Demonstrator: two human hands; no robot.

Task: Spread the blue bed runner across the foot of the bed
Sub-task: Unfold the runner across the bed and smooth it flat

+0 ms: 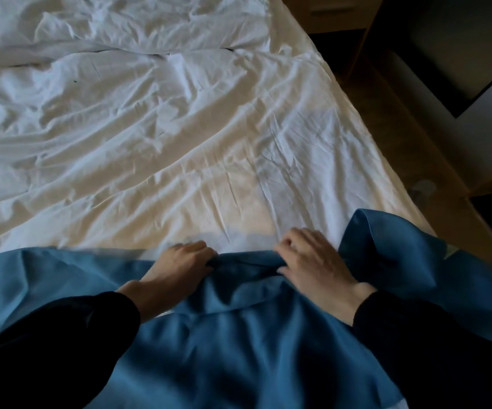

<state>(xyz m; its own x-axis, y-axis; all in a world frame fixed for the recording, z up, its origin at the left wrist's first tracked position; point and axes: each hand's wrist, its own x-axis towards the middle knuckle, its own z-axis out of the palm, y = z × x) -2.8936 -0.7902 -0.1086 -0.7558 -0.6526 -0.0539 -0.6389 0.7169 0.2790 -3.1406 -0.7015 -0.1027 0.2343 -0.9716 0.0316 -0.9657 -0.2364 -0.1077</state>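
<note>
The blue bed runner lies along the near edge of the bed, which is covered in wrinkled white bedding. On the left the runner lies fairly flat; on the right it is bunched, with a fold standing up. My left hand grips the runner's far edge with curled fingers. About a hand's width to the right, my right hand grips the same edge. The cloth sags in a crease between the two hands. Both forearms are in dark sleeves.
The bed's right edge runs diagonally from top centre to lower right. Beyond it is brown floor. Wooden furniture stands at the top right, and a dark flat panel leans at the far right.
</note>
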